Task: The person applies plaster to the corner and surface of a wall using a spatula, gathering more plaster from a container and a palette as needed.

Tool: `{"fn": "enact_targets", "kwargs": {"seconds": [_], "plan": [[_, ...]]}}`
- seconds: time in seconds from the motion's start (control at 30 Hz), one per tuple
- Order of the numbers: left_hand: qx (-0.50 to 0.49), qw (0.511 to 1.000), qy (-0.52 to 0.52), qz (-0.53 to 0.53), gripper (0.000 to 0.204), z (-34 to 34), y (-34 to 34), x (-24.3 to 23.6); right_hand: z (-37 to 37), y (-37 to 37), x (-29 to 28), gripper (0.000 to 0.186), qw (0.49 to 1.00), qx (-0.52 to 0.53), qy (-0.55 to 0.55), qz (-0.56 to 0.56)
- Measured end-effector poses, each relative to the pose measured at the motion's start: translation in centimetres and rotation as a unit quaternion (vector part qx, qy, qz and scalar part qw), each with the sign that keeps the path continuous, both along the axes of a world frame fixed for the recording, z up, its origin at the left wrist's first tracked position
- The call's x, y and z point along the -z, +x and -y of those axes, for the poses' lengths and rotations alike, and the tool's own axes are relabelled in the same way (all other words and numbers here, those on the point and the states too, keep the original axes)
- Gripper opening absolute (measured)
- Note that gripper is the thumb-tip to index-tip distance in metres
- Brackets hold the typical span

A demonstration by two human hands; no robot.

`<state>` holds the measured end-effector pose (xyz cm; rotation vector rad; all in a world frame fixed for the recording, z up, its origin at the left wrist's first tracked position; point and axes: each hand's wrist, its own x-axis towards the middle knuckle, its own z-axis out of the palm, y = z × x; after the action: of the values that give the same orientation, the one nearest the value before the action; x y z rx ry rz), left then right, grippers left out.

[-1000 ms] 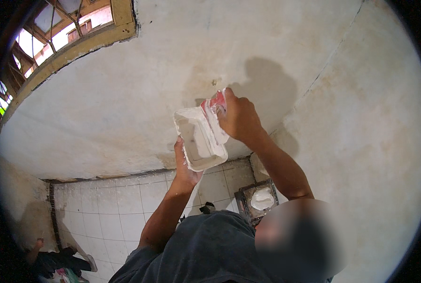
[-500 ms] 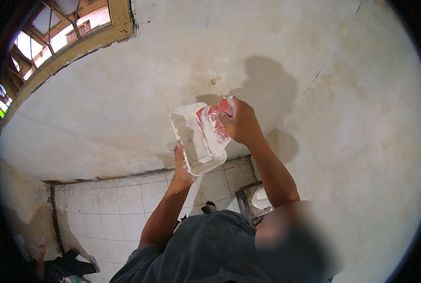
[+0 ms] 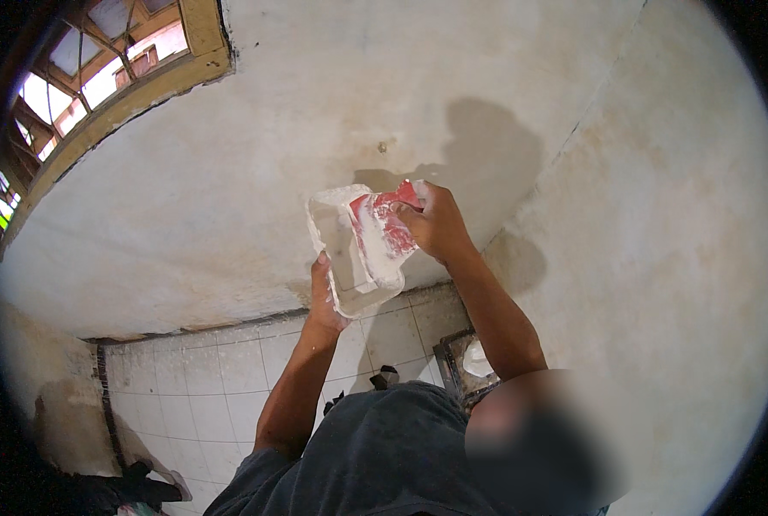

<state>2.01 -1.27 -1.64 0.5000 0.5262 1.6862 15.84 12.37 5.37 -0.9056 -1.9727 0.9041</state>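
Note:
My left hand (image 3: pixel 328 301) grips the left side of an off-white rectangular tray (image 3: pixel 341 245) smeared with white paste, held up in front of the wall. My right hand (image 3: pixel 436 224) is closed on a red flat scraper (image 3: pixel 398 234) coated in white paste, held over the tray's right side against its rim. My thumb lies across the scraper's upper part. The wall (image 3: pixel 315 129) behind shows stains, a small chipped spot (image 3: pixel 383 148) and my shadow.
A barred window (image 3: pixel 192 43) is at upper left. White floor tiles (image 3: pixel 203 404) lie below, with a dark square stand (image 3: pixel 454 368) bearing something white beside my right forearm. Another person's dark-clothed legs (image 3: pixel 117 486) are at lower left. A second wall (image 3: pixel 659 258) is at right.
The tray and both hands have shifted slightly left. The scraper has turned to show more of its red face and now lies lower over the tray's right side.

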Motion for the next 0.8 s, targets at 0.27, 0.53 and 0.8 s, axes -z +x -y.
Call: {"fn": "enact_targets", "kwargs": {"seconds": [0.27, 0.53, 0.8], "plan": [[-0.038, 0.998, -0.007, -0.041, 0.068, -0.3, 0.5, -0.5, 3.0, 0.1, -3.2, 0.024, 0.986, 0.025, 0.146, 0.078], [-0.033, 0.999, -0.015, -0.015, 0.068, -1.1, 0.5, -0.7, 2.1, 0.1, 0.1, 0.024, 0.994, 0.057, 0.079, 0.047], [-0.040, 0.999, -0.033, -0.003, 0.067, -1.8, 0.3, 0.3, 2.7, 0.2, 2.4, 0.027, 0.990, 0.127, 0.050, 0.031]]}}
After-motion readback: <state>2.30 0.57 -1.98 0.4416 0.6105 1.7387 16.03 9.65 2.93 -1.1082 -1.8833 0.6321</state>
